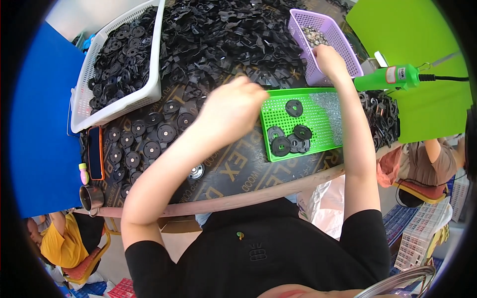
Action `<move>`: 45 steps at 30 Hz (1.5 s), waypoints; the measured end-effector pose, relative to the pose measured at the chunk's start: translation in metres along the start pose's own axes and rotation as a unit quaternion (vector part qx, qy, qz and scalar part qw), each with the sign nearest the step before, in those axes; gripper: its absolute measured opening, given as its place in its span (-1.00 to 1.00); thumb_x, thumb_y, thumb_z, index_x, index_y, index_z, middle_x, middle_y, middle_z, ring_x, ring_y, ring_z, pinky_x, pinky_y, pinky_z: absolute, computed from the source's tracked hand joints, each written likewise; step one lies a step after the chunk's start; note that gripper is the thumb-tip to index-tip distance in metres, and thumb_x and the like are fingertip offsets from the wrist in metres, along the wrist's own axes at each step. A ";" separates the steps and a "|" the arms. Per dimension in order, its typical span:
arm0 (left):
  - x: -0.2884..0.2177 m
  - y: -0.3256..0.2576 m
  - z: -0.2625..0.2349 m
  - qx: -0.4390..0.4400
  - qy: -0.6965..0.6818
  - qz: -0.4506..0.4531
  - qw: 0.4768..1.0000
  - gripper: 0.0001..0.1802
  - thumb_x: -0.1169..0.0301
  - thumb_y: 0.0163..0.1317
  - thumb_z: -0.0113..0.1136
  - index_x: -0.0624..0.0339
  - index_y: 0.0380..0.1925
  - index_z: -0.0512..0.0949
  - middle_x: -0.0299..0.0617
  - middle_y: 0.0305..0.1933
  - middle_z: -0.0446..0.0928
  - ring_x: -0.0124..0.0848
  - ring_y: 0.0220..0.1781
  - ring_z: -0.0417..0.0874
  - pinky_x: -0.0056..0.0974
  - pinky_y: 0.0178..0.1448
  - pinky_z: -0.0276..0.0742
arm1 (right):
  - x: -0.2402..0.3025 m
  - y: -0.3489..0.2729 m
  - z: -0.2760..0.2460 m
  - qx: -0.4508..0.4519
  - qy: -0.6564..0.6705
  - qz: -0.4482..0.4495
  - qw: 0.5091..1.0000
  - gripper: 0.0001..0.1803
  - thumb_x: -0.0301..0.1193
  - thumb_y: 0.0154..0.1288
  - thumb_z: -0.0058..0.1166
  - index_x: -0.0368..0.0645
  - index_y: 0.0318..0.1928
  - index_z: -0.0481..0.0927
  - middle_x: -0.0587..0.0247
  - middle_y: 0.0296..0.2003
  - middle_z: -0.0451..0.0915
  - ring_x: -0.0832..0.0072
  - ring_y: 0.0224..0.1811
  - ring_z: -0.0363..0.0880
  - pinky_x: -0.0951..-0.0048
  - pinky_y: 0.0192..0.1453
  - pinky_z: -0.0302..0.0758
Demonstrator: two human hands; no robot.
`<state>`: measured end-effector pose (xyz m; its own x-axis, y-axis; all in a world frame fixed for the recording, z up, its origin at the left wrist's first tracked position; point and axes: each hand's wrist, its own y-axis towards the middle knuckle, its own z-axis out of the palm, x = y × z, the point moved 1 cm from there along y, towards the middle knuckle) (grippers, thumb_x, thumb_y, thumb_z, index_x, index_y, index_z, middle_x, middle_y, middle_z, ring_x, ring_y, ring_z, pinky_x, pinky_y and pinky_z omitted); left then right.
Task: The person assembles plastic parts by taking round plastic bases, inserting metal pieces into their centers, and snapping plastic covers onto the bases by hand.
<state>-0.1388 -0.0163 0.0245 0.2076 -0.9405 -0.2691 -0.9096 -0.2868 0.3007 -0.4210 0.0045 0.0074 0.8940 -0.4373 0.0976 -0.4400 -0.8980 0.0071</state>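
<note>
My left hand (pixel 233 107) reaches to the near edge of a big heap of black plastic parts (pixel 223 39); its fingers are curled and hidden from me, so what they hold I cannot tell. My right hand (pixel 329 62) dips into a purple basket (pixel 343 44) of small shiny metal pieces (pixel 313 36), fingertips hidden inside. Between the hands lies a green perforated tray (pixel 318 116) with a few black discs (pixel 290 139) on it. A lone disc with a metal centre (pixel 196 171) lies by my left forearm.
A white basket (pixel 117 102) of black discs stands far left, with rows of finished discs (pixel 141 141) below it. A green power tool (pixel 392 77) with a cable lies at right. A phone (pixel 94 151) and a metal cup (pixel 92 197) sit near the left edge. People sit nearby.
</note>
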 end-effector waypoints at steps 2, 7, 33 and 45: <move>-0.015 0.017 0.017 0.018 0.013 0.120 0.992 -0.78 0.47 -0.02 0.06 0.21 -0.33 0.56 -0.21 -0.34 0.50 -0.29 -0.16 0.49 -0.28 -0.12 0.51 | 0.002 -0.001 0.003 -0.058 0.015 0.020 0.998 -0.77 -0.40 0.06 -0.03 -0.11 -0.32 0.67 -0.06 -0.34 0.61 0.06 -0.22 0.59 0.17 -0.09 0.50; -0.029 0.047 0.065 0.023 0.078 0.187 0.979 -0.75 0.45 -0.01 0.05 0.22 -0.28 0.56 -0.21 -0.37 0.52 -0.33 -0.20 0.55 -0.32 -0.16 0.53 | -0.004 0.001 0.009 -0.161 0.030 -0.055 0.985 -0.86 -0.47 -0.01 -0.03 -0.23 -0.44 0.58 -0.09 -0.46 0.56 0.01 -0.31 0.55 0.17 -0.20 0.46; -0.006 -0.067 -0.005 -0.131 -0.660 -0.239 0.699 -0.76 0.69 0.03 0.08 0.38 -0.26 0.59 0.00 0.04 0.51 -0.42 -0.10 0.59 -0.47 -0.04 0.46 | 0.000 -0.015 -0.004 -0.219 0.172 0.014 0.960 -0.87 -0.53 -0.05 0.08 -0.14 -0.41 0.62 0.17 -0.54 0.59 0.30 -0.42 0.60 0.33 -0.33 0.46; -0.011 -0.080 0.009 -0.140 -0.749 -0.404 0.505 -0.67 0.57 0.14 0.18 0.32 -0.05 0.48 -0.17 -0.16 0.55 -0.47 -0.14 0.61 -0.37 -0.11 0.61 | 0.089 -0.093 -0.042 -0.163 0.473 -0.167 0.849 -0.88 -0.63 0.03 0.15 -0.23 -0.36 0.59 0.32 -0.46 0.59 0.62 -0.40 0.55 0.58 -0.31 0.48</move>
<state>-0.0716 0.0186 -0.0045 -0.2268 0.6385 -0.7355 -0.6152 -0.6793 -0.4000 -0.3043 0.0513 0.0574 0.5731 0.2142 0.7910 -0.3128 -0.8350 0.4528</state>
